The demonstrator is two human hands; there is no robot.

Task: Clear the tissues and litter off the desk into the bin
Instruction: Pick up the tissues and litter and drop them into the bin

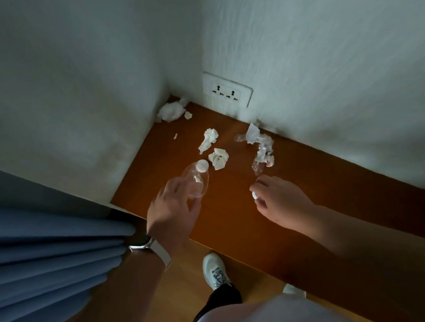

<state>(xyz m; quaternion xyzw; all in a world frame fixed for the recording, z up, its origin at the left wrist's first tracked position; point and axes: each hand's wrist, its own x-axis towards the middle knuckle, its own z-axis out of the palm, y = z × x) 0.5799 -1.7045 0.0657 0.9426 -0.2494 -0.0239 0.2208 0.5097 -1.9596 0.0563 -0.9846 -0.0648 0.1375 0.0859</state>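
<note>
Litter on a corner tabletop, both hands over it

Walls meet at a far corner behind the brown tabletop (243,212), with a socket plate (227,90) on the right-hand wall and a blue curtain (39,262) hanging at the near left. Over the tabletop's near edge, the left hand (170,210), a watch (142,242) on its wrist, has its grip closed around a clear plastic bottle (196,179) with a white cap. To the right, the right hand (280,200) pinches a small white bit (256,195) in its fingertips. Farther back lie a tissue wad (170,110) in the corner, two crumpled tissues (209,139) (218,158) mid-table, and a clear wrapper (260,149) by the right wall.
</note>
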